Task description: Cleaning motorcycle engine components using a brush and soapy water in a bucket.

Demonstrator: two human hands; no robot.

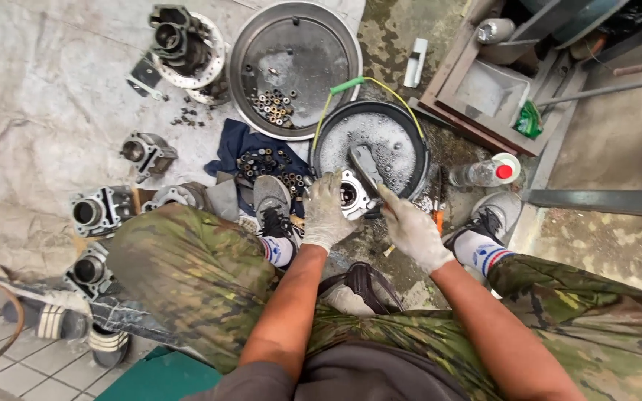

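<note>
Camouflage trousers [187, 260] — green-brown; blue rag [243, 145].

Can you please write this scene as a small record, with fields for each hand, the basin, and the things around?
left hand: gloved, holds a round metal engine part
right hand: gloved, holds a brush against that part
basin: dark, round, foamy liquid inside, under the part
tray: round metal, small rings and bushings in it
blue cloth: more small parts on it
cylinder parts: several on the grey sheet, at left
plastic bottle: red cap, lying beside the basin
</note>
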